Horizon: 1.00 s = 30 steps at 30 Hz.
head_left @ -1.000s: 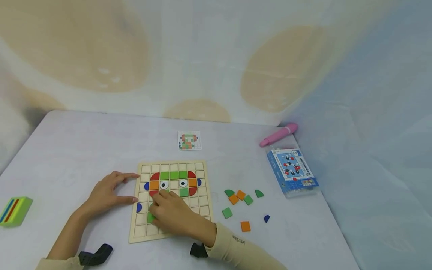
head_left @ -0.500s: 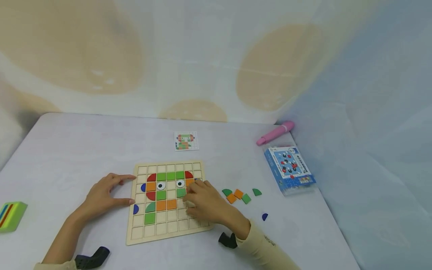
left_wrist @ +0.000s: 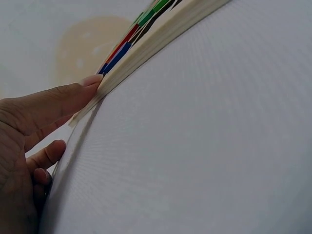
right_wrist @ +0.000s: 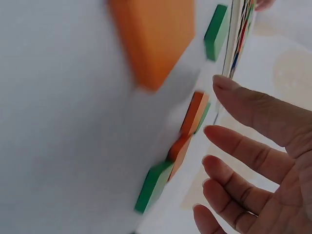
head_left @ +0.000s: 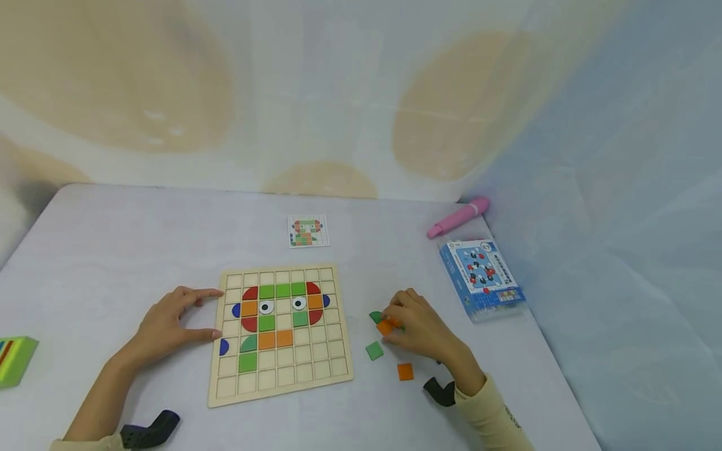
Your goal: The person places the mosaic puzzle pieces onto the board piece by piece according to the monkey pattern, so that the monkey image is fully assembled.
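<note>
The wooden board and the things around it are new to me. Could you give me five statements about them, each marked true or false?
1. The left hand touches the wooden board. True.
2. The right hand rests on the wooden board. False: the right hand is at the loose tiles.
3. The blue box lies left of the board. False: the blue box lies to its right.
4. Two eye pieces lie on the board. True.
5. A picture card lies beyond the board. True.

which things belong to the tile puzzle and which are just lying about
Likely in use:
wooden grid board
set tiles on it
loose tiles beside it
picture card

Probably lying about:
pink marker-shaped object
blue molecule-picture box
lime-green striped block
</note>
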Each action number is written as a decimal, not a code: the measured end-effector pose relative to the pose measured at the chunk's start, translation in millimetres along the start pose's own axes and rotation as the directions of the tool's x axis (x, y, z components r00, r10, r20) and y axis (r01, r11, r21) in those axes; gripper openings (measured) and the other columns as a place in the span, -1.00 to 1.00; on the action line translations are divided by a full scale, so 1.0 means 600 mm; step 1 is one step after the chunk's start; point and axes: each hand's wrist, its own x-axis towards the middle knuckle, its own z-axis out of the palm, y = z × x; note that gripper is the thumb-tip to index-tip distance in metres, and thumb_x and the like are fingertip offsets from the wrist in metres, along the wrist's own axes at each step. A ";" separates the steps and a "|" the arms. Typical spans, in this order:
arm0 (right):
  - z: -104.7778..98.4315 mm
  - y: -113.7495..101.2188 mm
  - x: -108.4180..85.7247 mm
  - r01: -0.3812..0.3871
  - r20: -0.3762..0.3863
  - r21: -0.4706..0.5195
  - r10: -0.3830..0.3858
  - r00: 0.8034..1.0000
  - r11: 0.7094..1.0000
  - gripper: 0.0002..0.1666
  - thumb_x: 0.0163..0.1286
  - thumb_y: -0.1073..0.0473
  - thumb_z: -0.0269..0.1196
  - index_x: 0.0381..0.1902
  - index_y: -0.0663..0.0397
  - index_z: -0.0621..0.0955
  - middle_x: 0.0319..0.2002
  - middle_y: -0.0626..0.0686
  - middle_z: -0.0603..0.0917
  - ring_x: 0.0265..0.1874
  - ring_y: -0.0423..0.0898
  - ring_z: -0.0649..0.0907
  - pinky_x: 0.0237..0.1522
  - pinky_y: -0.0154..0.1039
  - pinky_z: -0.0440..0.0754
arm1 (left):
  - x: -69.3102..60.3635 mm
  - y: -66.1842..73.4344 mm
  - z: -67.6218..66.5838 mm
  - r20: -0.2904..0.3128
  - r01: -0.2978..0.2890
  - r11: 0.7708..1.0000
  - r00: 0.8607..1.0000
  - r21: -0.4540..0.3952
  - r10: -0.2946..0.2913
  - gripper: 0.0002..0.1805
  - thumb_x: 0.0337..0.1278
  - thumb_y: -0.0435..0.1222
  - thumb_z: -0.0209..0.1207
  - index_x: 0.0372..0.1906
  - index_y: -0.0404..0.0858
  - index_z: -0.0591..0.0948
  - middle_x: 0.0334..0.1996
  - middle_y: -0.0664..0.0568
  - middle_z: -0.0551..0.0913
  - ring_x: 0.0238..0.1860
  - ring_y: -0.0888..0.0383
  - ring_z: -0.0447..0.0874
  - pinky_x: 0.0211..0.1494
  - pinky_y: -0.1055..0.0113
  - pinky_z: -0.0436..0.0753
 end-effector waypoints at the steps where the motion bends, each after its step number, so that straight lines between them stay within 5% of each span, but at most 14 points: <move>1: -0.001 0.007 -0.005 -0.018 0.005 -0.003 0.018 1.000 1.000 -0.59 -0.01 0.07 0.59 -0.18 0.06 0.75 -0.22 -0.06 0.55 -0.16 -0.15 0.42 -0.09 -0.17 0.45 | 0.000 0.001 -0.001 -0.003 0.000 1.000 1.000 0.002 0.000 -0.17 -0.23 0.07 0.52 0.26 -0.10 0.55 -0.08 -0.13 0.51 -0.04 -0.08 0.42 -0.08 -0.02 0.38; 8: -0.008 0.040 -0.032 -0.152 0.032 0.014 0.151 0.988 0.988 -0.62 -0.01 0.14 0.58 -0.20 0.07 0.74 -0.22 -0.05 0.54 -0.13 -0.11 0.43 -0.04 -0.11 0.46 | 0.002 -0.001 -0.001 -0.007 0.000 1.000 1.000 0.002 0.000 -0.17 -0.24 0.07 0.53 0.25 -0.10 0.56 -0.10 -0.12 0.50 -0.06 -0.07 0.41 -0.10 0.01 0.37; 19: 0.000 0.059 -0.052 -0.150 -0.010 -0.024 0.150 0.989 0.988 -0.71 -0.02 0.11 0.59 -0.39 0.06 0.71 -0.30 -0.07 0.55 -0.21 -0.14 0.44 -0.11 -0.15 0.48 | 0.002 -0.003 0.002 -0.012 -0.007 1.000 1.000 0.001 0.007 -0.16 -0.26 0.08 0.54 0.25 -0.09 0.56 -0.12 -0.09 0.50 -0.11 -0.02 0.40 -0.14 0.06 0.36; 30: -0.001 0.054 -0.055 -0.168 -0.014 -0.043 0.168 0.986 0.985 -0.75 0.00 0.15 0.58 -0.38 0.08 0.73 -0.30 -0.07 0.55 -0.19 -0.13 0.46 -0.08 -0.15 0.51 | 0.002 -0.004 0.000 -0.010 -0.021 1.000 1.000 0.008 0.021 -0.18 -0.23 0.09 0.51 0.25 -0.09 0.55 -0.11 -0.10 0.51 -0.09 -0.04 0.43 -0.11 0.03 0.37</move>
